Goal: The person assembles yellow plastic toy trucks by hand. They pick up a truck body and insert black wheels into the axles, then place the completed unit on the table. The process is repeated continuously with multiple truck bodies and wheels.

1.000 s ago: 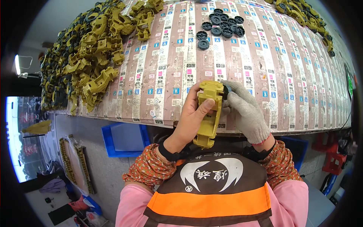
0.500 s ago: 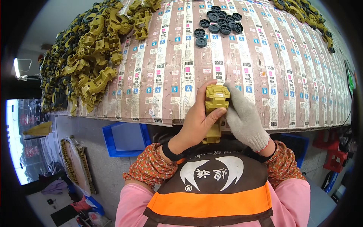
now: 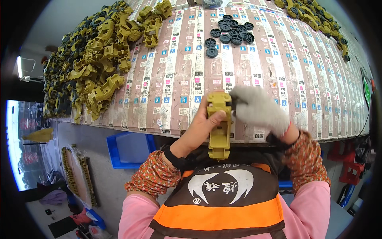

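My bare left hand is closed round a yellow-olive plastic toy vehicle chassis, thumb across its upper part. It is held lengthwise at the table's near edge, its hollow side showing. My right hand, in a pale knitted glove, is curled at the chassis's upper right side and slightly blurred. A dark piece that looks like a black wheel shows between its fingertips and the chassis, mostly hidden by the glove. Beyond my hands, several loose black wheels lie in a cluster on the table.
A large heap of yellow chassis parts covers the table's left side, with black wheels among those farther left. More wheeled yellow pieces line the far right. The table has a printed covering. Below its left front edge sits a blue tray.
The chassis has shifted slightly left and tilted, showing more of its length. My right hand has moved from flat alongside it to curled at its upper right side, where the dark piece now shows.
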`<state>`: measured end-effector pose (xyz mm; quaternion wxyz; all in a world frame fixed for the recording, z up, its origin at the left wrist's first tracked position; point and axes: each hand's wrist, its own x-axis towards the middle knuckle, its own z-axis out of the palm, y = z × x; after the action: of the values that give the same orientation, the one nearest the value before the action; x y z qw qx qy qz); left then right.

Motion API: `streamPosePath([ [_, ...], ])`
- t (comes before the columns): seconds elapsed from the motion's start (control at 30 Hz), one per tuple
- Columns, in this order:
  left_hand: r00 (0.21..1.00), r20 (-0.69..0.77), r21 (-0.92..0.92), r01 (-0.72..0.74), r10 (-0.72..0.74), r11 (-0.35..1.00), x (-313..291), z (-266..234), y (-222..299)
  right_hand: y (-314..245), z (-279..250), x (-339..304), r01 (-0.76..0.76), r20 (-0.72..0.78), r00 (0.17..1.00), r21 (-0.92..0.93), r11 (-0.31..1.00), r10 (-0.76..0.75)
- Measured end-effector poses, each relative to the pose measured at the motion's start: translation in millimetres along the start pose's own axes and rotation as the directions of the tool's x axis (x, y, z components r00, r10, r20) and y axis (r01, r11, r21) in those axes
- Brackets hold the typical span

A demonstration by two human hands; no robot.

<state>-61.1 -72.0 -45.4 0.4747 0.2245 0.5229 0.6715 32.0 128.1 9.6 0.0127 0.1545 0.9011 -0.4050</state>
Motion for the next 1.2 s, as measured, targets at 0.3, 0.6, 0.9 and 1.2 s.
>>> streamPosePath([
  [0.3,0.960,-0.279,-0.284,-0.105,0.023,0.953,4.3,-17.8,17.4,6.3,0.0,141.2,0.047,-0.309,0.928,-0.456,0.889,-0.208],
  [0.6,0.918,-0.394,-0.326,-0.186,0.045,0.927,-2.6,-34.5,9.8,11.8,21.7,132.3,0.180,-0.210,0.922,-0.510,0.841,-0.326],
  [0.9,0.929,-0.362,-0.315,-0.206,0.083,0.926,9.9,-34.3,7.0,12.9,23.4,134.8,0.270,-0.151,0.894,-0.570,0.776,-0.422],
  [1.2,0.883,-0.446,-0.354,-0.323,0.145,0.878,0.9,-35.8,10.5,-20.3,19.4,29.2,-0.022,0.146,0.988,0.451,0.892,-0.049],
])
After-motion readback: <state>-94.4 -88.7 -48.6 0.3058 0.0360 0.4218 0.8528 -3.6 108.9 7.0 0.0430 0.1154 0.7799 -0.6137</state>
